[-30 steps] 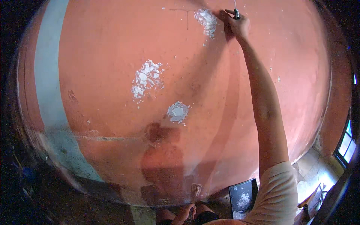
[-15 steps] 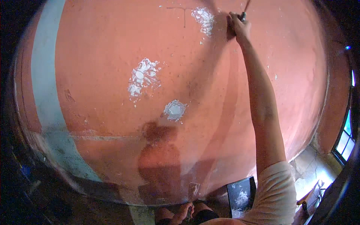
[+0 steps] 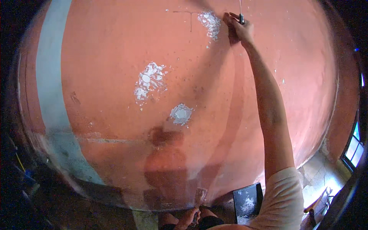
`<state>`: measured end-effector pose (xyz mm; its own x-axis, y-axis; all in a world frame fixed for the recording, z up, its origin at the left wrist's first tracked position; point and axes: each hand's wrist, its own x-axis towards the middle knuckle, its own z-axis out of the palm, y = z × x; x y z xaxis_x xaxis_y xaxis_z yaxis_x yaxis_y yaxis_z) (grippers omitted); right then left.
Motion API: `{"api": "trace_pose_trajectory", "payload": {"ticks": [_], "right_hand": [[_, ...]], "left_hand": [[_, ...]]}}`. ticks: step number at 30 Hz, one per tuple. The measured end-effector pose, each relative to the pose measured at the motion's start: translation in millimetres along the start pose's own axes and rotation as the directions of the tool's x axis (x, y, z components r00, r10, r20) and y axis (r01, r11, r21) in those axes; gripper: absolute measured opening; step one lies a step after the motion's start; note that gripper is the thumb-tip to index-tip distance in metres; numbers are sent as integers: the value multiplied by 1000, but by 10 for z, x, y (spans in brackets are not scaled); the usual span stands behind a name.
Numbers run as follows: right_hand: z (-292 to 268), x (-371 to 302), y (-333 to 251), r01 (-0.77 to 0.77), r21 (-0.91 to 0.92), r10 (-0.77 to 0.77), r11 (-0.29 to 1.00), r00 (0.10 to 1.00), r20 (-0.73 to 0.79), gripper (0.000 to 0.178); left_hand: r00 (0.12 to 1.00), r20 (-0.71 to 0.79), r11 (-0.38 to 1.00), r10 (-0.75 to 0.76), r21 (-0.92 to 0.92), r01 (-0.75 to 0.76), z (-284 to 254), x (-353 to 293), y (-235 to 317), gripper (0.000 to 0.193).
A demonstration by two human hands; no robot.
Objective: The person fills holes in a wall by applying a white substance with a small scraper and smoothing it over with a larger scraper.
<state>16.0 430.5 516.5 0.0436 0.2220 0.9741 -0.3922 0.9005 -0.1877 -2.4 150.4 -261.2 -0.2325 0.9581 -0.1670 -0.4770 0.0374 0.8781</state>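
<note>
My right hand (image 3: pixel 245 32) is raised on an outstretched arm to the upper part of an orange wall (image 3: pixel 115 103). It grips the dark handle of a scraper (image 3: pixel 241 18), whose thin blade points up, seen nearly edge-on; whether the blade touches the wall I cannot tell. Just left of it is a rough white filler patch (image 3: pixel 210 25). Low in front of me, my left hand (image 3: pixel 187 218) is closed round the handle of a wide-bladed putty knife (image 3: pixel 201 194), its whitish blade upward. Two further filler patches, a large one (image 3: pixel 147 82) and a rounder one (image 3: pixel 181 114), mark the wall's middle.
A black tray (image 3: pixel 239 219) with white paste on it lies low beside my right sleeve. Left on the wall runs a pale grey vertical band (image 3: pixel 50 76). A window (image 3: pixel 353 147) stands at the far right, above loose things on the lit floor (image 3: pixel 312 172).
My right hand has shifted slightly left toward the upper patch, and its scraper has turned from slanting to nearly upright. The putty knife's blade in my left hand shows more clearly.
</note>
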Motion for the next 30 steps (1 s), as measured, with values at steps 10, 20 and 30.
{"api": "trace_pose_trajectory", "payload": {"ticks": [10, 20, 30], "right_hand": [[-152, -504, -301, -262, -135, 275, 956, 957, 91, 42], [-8, -1887, -1106, -639, 245, 241, 729, 574, 782, 50], [1362, -660, -839, 427, -320, -296, 846, 874, 385, 43]], "left_hand": [[993, 113, 999, -32, -32, 35, -10, -20, 123, 40], [999, 1, 998, -49, 26, 49, 63, -319, 452, 39], [999, -39, 999, 35, 29, -33, 1, -273, 433, 36]]}}
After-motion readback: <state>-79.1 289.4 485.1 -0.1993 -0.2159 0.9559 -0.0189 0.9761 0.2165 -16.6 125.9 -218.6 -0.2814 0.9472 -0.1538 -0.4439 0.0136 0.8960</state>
